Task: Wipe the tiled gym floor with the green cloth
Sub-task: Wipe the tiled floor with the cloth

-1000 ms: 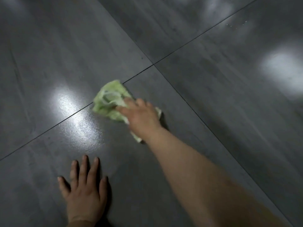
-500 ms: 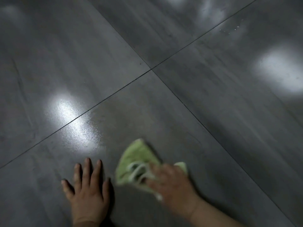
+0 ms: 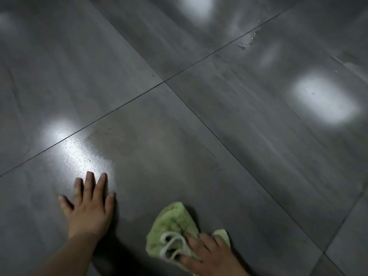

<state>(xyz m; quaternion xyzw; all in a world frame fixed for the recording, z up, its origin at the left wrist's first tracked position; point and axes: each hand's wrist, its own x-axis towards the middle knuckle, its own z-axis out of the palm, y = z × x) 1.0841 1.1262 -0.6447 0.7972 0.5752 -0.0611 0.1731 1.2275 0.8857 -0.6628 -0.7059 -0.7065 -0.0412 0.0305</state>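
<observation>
Right hand presses green cloth (amid one tile).

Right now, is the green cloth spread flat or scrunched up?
Scrunched up. The green cloth sits in a bunched lump with folds under the right hand.
</observation>
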